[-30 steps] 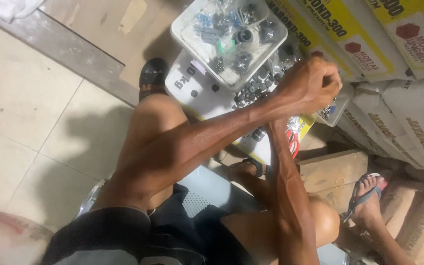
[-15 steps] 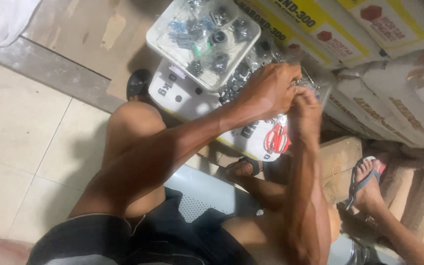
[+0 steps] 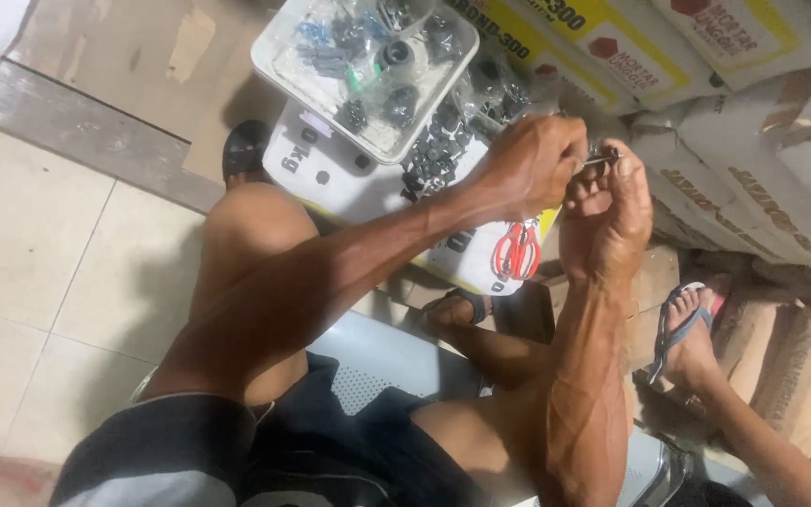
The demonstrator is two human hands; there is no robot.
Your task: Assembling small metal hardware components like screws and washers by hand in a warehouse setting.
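My left hand (image 3: 529, 165) and my right hand (image 3: 609, 218) meet above a white weighing scale (image 3: 323, 160). Both pinch a small metal part (image 3: 603, 158) between their fingertips. My left arm crosses over my bent left knee, and my right forearm rises from below. On the scale stands a white tray (image 3: 279, 68) with small clear bags of dark parts. More bagged dark parts (image 3: 438, 150) lie beside the tray, just left of my left hand. Red-handled scissors (image 3: 516, 252) lie on the scale under my hands.
Stacked paper sacks (image 3: 753, 178) fill the right side and the top. Another person's sandalled foot (image 3: 688, 329) and leg rest at the lower right. My own sandalled foot (image 3: 245, 150) sits by the scale. I sit on a grey perforated metal seat (image 3: 377, 366). Pale floor tiles (image 3: 39, 263) lie left.
My right hand has come out from behind my left hand and now shows below it. Both hands stay together on the small part while the view shifts.
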